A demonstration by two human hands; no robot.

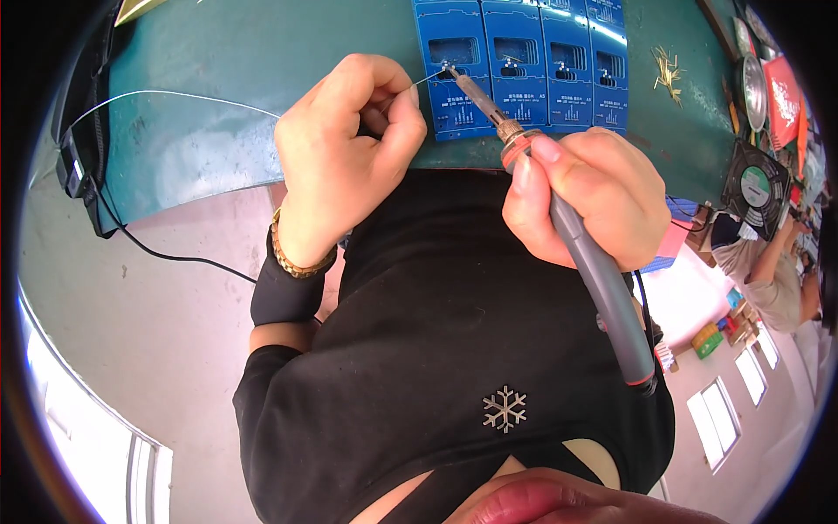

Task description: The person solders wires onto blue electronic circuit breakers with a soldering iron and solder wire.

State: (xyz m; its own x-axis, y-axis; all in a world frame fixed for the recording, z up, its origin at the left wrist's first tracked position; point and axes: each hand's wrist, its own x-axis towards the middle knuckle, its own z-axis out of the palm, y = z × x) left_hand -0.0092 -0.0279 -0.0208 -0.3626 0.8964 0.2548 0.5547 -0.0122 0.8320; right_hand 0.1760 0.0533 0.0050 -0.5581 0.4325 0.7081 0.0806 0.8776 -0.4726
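Observation:
My right hand is closed around the dark grey handle of a soldering iron. The iron's tip reaches a joint beside a cutout on the leftmost of several joined blue circuit boards. Between thumb and forefinger, my left hand pinches a thin strand of solder wire. The wire's short free end points to the same joint, meeting the iron's tip or very near it. Its long end loops away to the left. Small pin-like parts stand at the cutouts of the boards.
Under the boards lies a green work mat. A heap of thin clipped leads sits to their right. Farther right are a black fan, a round metal dish and a red object. Another person's arm shows at the right.

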